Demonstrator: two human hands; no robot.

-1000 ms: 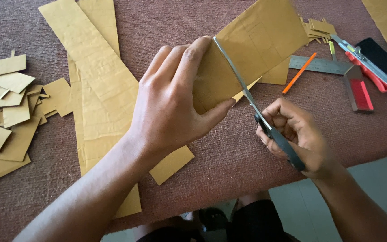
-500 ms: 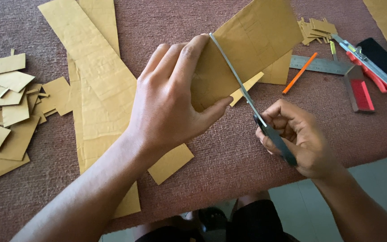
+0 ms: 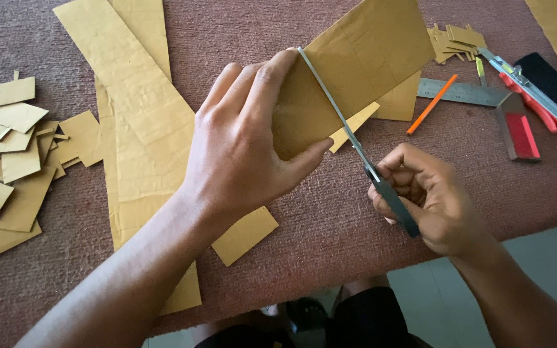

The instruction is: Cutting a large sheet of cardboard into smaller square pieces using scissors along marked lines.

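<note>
The left hand (image 3: 240, 148) pinches a brown cardboard sheet (image 3: 356, 64) above the reddish table (image 3: 330, 225). The right hand (image 3: 427, 200) is clenched around scissors (image 3: 356, 145), blades along the sheet's edge

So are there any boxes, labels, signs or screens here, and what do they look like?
No packages, labels, signs or screens show.
Only plain brown cardboard pieces lie on the reddish-brown table.
The left hand holds a cardboard strip; the right hand holds scissors.
</note>
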